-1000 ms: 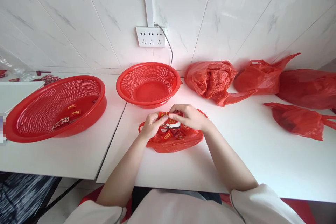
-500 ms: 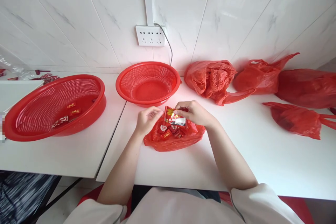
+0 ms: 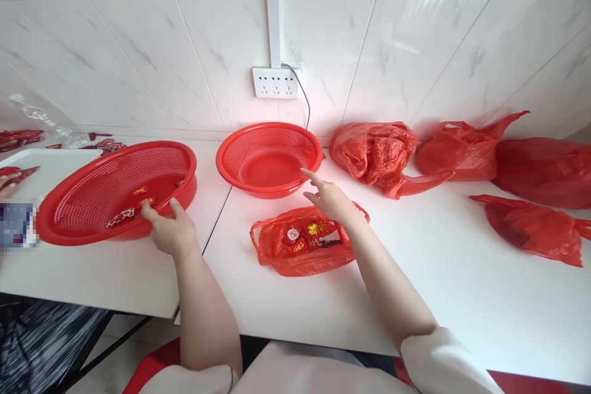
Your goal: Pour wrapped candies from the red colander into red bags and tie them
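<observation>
My left hand [image 3: 172, 226] reaches over the near right rim of the left red basket [image 3: 69, 181], its thumb and fingers apart, with nothing visible in it. Inside that basket lie a few small red packets and a brown-and-white one [image 3: 120, 217]. My right hand [image 3: 330, 197] is empty, fingers stretched toward the front rim of the middle red basket [image 3: 252, 129]; I cannot tell if a fingertip touches it. Below my right hand, an open red plastic bag [image 3: 295, 266] holds small red packets [image 3: 298, 246] and a larger red packet with gold print [image 3: 318, 229].
Several filled red plastic bags [image 3: 369, 151] stand along the tiled wall to the right. A power socket [image 3: 276, 82] with a cable is on the wall. At far left, another person's hand [image 3: 10, 183] holds something red above a white tray [image 3: 60, 157].
The gold-printed packet left my right hand and now lies in the bag. My left hand moved left to the left basket; my right hand moved up toward the middle basket. The view tilted up.
</observation>
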The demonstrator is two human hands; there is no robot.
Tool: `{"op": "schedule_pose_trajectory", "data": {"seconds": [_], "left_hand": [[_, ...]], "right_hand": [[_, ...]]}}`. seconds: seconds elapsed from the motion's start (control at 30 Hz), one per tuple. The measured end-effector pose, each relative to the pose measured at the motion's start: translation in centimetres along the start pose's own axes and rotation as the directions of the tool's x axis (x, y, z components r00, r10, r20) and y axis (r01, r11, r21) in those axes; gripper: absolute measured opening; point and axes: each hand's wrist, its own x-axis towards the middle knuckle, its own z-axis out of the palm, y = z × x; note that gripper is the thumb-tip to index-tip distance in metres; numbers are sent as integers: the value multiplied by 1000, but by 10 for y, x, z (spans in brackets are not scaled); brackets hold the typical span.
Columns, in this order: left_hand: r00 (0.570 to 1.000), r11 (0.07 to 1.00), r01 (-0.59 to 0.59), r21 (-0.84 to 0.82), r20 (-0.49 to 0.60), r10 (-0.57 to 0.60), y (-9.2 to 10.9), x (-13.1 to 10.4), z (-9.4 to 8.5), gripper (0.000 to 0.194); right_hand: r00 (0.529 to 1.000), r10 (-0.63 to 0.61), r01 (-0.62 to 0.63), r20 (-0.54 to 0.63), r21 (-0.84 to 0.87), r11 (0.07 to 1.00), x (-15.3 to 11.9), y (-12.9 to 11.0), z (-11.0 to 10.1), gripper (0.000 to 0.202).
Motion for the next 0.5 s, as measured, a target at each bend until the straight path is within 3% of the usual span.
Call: {"op": "schedule_pose_trajectory", "data": {"seconds": [0.1, 0.2, 0.27, 0.4, 0.5], "left_hand": [[989, 974, 112, 198, -116, -90, -7, 4, 6, 56], [988, 985, 133, 112, -92, -123, -11, 3, 13, 64], [992, 998, 65, 25, -106, -62, -15, 3, 15, 62], [976, 994, -93, -64, -204, 78, -26, 11, 15, 46], [976, 981, -146, -124, -182, 123, -28, 14, 17, 44]], "right_hand": [[1000, -20, 20, -2, -15, 1000, 13, -2, 23, 49], [995, 66, -70, -76, -52, 996, 22, -3, 40, 42], [981, 131, -138, -143, -40, 990, 25, -2, 43, 34], [967, 94, -67, -238, 117, 991, 23, 2, 25, 26], [941, 72, -2, -330, 208, 978, 14, 0, -4, 28]]}}
